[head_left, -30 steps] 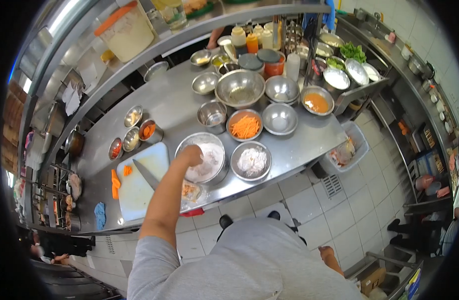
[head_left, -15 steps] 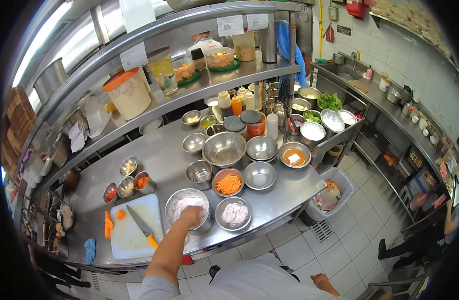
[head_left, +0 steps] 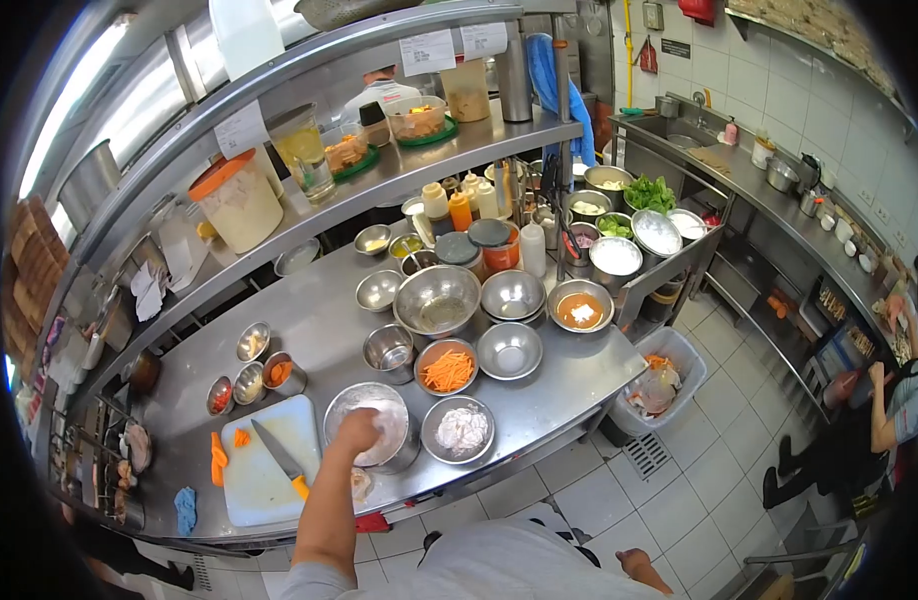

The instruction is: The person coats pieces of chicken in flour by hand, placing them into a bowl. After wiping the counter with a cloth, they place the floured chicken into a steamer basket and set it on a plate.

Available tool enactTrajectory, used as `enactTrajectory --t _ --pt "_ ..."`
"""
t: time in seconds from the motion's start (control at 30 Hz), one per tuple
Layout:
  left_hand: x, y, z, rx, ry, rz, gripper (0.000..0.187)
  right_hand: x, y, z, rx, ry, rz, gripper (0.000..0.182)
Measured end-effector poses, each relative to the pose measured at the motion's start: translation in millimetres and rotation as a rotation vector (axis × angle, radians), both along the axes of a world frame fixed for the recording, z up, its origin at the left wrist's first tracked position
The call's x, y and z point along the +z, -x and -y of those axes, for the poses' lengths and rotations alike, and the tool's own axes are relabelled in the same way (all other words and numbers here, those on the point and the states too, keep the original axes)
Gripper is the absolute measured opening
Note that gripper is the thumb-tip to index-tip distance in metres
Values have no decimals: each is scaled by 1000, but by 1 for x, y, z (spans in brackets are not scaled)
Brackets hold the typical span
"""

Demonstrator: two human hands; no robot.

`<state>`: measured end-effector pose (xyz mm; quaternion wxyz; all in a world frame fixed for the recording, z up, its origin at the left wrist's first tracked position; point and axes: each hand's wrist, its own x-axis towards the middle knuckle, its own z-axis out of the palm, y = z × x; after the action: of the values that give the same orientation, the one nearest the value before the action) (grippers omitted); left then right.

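Note:
My left hand (head_left: 357, 430) reaches over the rim of a deep steel pot (head_left: 403, 462) with white powder (head_left: 384, 410) in it. Its fingers are bunched together and point down; whatever they hold is hidden. Right of the pot, a steel bowl (head_left: 435, 452) holds a white-coated lump (head_left: 462, 431). Low at the right, away from the counter, my right hand (head_left: 634, 563) hangs with loosely bent fingers and nothing visible in it. Left of the pot, a knife (head_left: 277, 450) with an orange handle lies on a white cutting board (head_left: 254, 490) beside carrot pieces (head_left: 218, 462).
Shredded carrots (head_left: 448, 371) fill a bowl behind the coated lump. More steel bowls (head_left: 436, 300) and squeeze bottles (head_left: 461, 212) stand farther back. A blue cloth (head_left: 185, 510) lies at the front left. A bin (head_left: 679, 385) stands off the counter's right end; a co-worker (head_left: 904, 405) is at far right.
My left hand has shifted toward the left side of the pot, and more powder shows on its right. The view has moved slightly; more of the co-worker at the right shows.

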<state>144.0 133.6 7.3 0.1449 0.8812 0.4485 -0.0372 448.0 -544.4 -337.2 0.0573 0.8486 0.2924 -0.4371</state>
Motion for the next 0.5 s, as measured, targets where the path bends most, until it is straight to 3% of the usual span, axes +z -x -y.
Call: enactTrajectory --t 0.07,0.1,0.17,0.27,0.33,0.37,0.4,0.43,0.47,0.5 --pt "23 1 12 110 -13 193 51 -25 0 8 35 -44 10 59" --pt "11 6 5 112 -10 186 51 -34 1 13 71 -90 25 58" --pt "-23 22 -14 -69 55 -13 50 0 3 0 18 -28 -21 58" --pt "-18 31 -23 44 104 42 55 28 3 -5 -64 -17 -49 58" --pt "37 17 1 355 252 334 60 -7 -1 10 -33 -90 18 57" --pt "31 25 -15 338 224 351 63 -46 -3 27 32 -105 67 56" --pt "78 12 6 222 233 407 56 -44 -2 30 44 -97 60 56" --pt "61 24 -15 159 451 574 44 -43 -4 34 54 -92 53 56" --pt "112 -8 23 294 557 744 36 -18 -5 26 -18 -41 1 56" --pt "125 -18 28 253 475 692 38 -3 -6 19 -96 -4 -37 56"
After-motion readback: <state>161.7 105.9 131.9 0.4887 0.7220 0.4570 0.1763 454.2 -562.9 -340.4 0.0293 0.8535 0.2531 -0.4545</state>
